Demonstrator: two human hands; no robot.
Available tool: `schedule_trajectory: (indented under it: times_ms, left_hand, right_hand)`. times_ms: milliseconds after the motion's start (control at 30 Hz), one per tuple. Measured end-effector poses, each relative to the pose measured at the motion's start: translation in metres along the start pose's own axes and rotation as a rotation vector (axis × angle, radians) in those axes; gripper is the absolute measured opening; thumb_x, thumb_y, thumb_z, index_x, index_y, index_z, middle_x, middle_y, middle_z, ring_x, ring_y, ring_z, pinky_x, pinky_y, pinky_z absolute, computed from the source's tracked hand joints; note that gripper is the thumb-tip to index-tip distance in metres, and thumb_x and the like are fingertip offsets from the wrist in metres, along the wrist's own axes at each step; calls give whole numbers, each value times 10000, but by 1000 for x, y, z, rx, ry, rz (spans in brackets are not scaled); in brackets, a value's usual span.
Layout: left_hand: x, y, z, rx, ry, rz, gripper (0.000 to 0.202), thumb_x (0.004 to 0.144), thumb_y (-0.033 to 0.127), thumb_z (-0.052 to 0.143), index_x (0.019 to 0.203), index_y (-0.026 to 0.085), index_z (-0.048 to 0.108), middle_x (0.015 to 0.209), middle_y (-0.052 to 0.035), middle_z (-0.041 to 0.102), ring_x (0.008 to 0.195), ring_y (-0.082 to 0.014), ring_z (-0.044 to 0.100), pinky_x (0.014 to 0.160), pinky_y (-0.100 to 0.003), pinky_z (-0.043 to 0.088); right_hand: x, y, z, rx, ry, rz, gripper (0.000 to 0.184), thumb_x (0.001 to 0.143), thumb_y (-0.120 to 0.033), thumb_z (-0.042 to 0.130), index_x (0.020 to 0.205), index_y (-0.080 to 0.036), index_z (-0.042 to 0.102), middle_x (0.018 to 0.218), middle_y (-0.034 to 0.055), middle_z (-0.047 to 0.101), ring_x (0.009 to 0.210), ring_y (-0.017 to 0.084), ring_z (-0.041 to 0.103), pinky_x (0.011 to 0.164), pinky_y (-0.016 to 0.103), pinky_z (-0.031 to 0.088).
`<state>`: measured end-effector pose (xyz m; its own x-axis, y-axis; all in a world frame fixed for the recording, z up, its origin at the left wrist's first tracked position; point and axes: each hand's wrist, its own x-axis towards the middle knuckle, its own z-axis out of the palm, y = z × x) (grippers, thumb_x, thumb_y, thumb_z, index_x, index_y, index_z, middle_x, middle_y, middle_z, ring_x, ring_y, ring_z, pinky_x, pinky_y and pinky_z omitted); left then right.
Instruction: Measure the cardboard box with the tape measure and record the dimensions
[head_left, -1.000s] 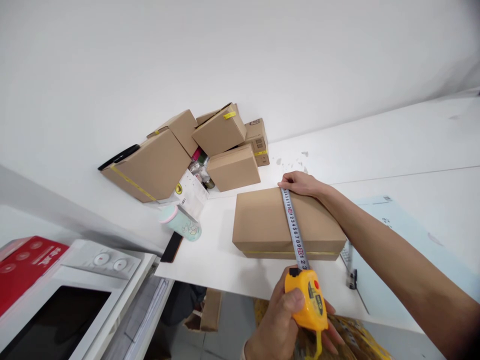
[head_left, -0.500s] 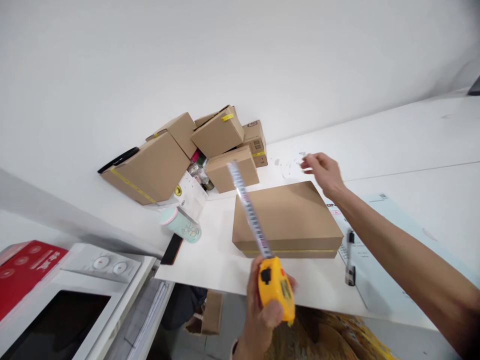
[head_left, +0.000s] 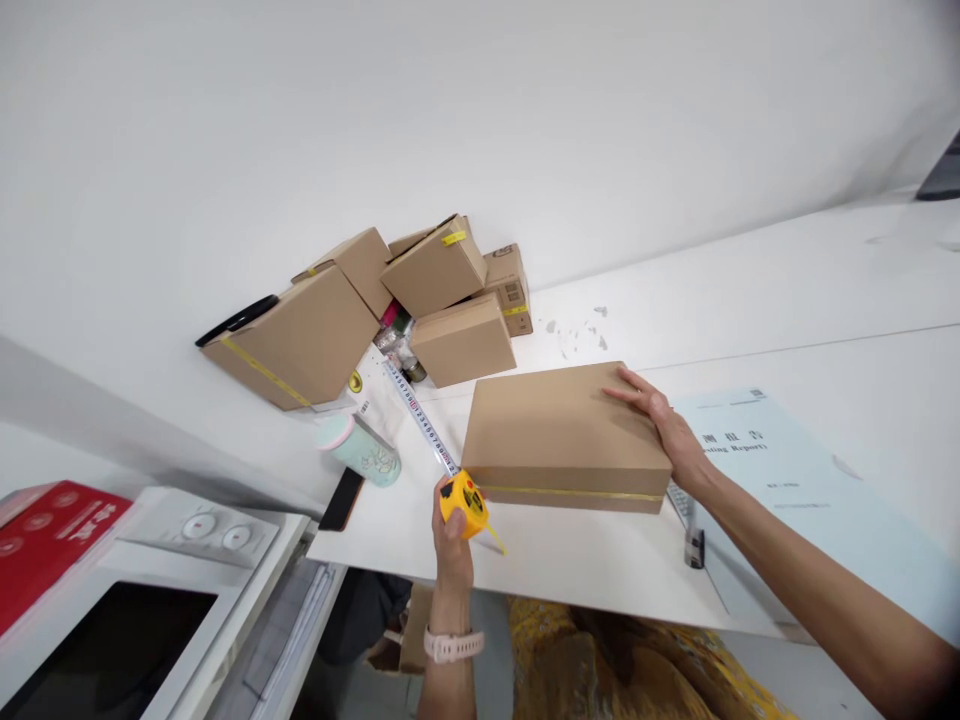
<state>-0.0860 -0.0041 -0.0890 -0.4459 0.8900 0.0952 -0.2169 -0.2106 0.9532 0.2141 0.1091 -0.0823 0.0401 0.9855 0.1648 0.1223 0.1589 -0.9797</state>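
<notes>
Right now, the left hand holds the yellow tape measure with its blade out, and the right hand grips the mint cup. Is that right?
No, not the cup: in the head view the right hand touches a cardboard box. The left hand holds the yellow tape measure, blade out, as stated.

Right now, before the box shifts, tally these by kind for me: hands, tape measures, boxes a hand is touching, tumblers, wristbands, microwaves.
Hands: 2, left hand and right hand
Tape measures: 1, yellow tape measure in the left hand
Boxes touched: 1, cardboard box under the right hand
Tumblers: 1, mint tumbler
Wristbands: 1, pink wristband
Microwaves: 1, white microwave
Total: 7
</notes>
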Motion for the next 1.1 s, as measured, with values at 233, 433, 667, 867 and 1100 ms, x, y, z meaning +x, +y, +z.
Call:
schedule_trajectory:
  times_ms: [233,433,667,867,1100]
  left_hand:
    - [28,43,7,-37,-88,125,656,662,582,843,1181,221,666,1064,-72,735,840,-238,734,760,-331,572]
    - [46,56,23,11,-64,125,606,709,570,821,1136,167,671,965,-74,721,802,-236,736,702,-303,562]
    - [-11,62,19,39,-189,151,741,684,572,873,1289,225,627,1138,-133,751,880,-282,746,736,-350,589]
    - [-72,28,37,-157,-493,-269,792,656,656,884,1274,229,633,987,-126,752,801,-259,736,684,-326,566]
    - [-84,-3,55,-310,-598,-421,721,618,630,910,1144,207,658,869,-71,709,703,-232,736,658,-321,566]
  right_hand:
    - [32,-53,-1,240,99,152,616,903,-765,487,896,-245,818,1379,94,710,1180,405,660,909,471,574]
    - [45,-77,0,77,-115,0,503,807,-722,692,905,-241,799,1078,90,796,950,307,714,730,375,571]
    - [69,-74,-3,36,-207,99,447,740,-655,799,771,-215,730,718,37,722,631,198,639,532,303,479]
    - [83,-72,2,-46,-194,-65,439,771,-631,762,933,-223,755,862,57,747,756,218,660,654,337,524]
    - [87,-69,0,-317,-240,-332,502,973,-515,514,1385,-279,675,1038,69,775,911,259,677,842,404,530]
